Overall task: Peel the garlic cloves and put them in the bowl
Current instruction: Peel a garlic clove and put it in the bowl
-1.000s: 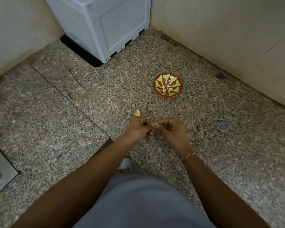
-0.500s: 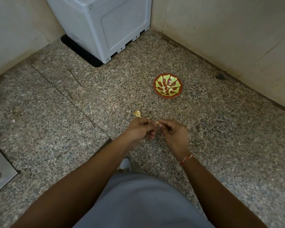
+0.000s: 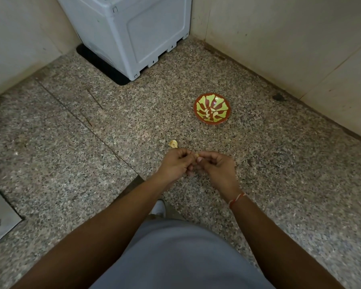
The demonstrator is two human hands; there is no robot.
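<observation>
Both my hands meet low over the speckled floor, pinching one small garlic clove [image 3: 197,156] between their fingertips. My left hand [image 3: 176,164] holds it from the left with curled fingers, and my right hand [image 3: 217,166] pinches it from the right. Most of the clove is hidden by the fingers. A red bowl [image 3: 198,114] with a yellow-green pattern stands on the floor beyond my hands, and several pale peeled cloves [image 3: 211,112] lie in its middle. A piece of garlic or its skin [image 3: 173,143] lies on the floor just beyond my left hand.
A grey plastic appliance [image 3: 133,32] stands in the far corner on a black mat. Tiled walls close in the back and right. A metal sheet edge [image 3: 0,222] shows at the far left. My knee in grey cloth [image 3: 181,257] and a white shoe [image 3: 158,208] are below.
My hands have stayed in place, with the fingers shifting slightly on the clove. The bowl and the piece on the floor have not moved.
</observation>
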